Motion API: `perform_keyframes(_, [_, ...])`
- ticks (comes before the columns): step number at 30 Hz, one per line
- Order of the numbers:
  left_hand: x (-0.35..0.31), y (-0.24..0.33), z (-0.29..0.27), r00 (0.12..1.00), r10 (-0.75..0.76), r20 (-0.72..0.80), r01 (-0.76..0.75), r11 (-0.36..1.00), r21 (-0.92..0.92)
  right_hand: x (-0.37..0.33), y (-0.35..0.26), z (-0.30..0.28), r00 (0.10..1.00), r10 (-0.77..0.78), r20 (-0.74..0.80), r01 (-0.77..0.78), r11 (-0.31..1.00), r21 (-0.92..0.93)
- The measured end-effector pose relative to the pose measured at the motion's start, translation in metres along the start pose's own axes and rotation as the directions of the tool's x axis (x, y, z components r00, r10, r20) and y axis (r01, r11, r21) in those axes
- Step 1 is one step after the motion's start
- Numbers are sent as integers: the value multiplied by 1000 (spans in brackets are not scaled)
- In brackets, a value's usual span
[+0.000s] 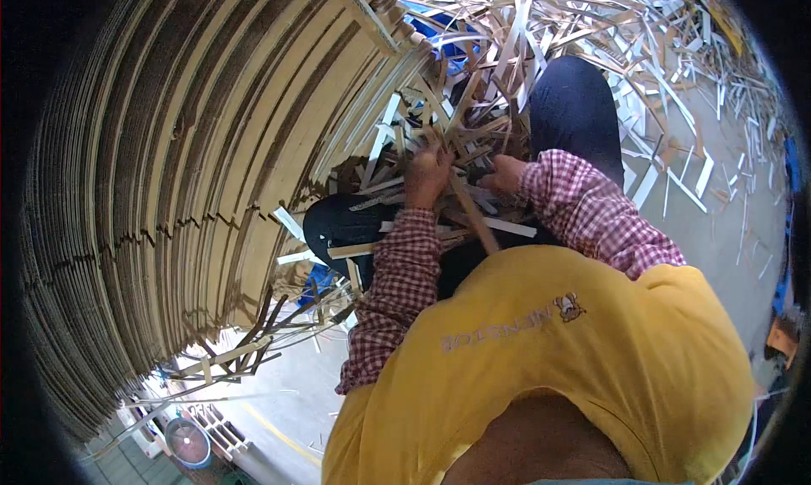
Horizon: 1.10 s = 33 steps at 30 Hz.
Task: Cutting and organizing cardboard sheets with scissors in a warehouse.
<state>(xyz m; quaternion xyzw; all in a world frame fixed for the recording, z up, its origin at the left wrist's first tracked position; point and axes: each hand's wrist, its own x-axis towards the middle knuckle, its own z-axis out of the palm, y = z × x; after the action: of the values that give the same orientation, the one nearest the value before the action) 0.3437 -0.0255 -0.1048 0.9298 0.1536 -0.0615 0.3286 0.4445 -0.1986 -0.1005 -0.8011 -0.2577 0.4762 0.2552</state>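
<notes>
My left hand [427, 177] is curled beside the edge of a tall stack of cardboard sheets [279, 105], among loose cardboard strips. Its fingertips are slightly blurred, and what they grip is hidden. My right hand [505, 175] is bent in a closed shape by my right knee, a short way from the left; strips hide what lies in its fingers. A long brown cardboard strip [475, 215] slants between my hands toward my lap. Several white and brown strips [507, 226] lie across my legs.
A large heap of cut strips [583, 20] spreads across the far side and over the grey floor [718, 206] at the right. Blue material [439, 33] shows beneath the heap. At the lower left are a round tub [187, 442] and a yellow floor line [279, 434].
</notes>
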Motion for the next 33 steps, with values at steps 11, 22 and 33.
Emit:
perform_keyframes(11, [-1, -27, 12, 964, -97, -249, 111, 993, 44, 134, -50, -68, 946, -285, -154, 264, 954, -143])
perform_keyframes(22, [9, -13, -2, 709, 308, -635, -342, 937, 72, 44, -32, 38, 655, -567, -499, 459, 823, -333])
perform_keyframes(33, [30, -7, -29, 865, -69, -497, -215, 844, -492, 101, -72, -61, 947, -273, -169, 303, 932, 197])
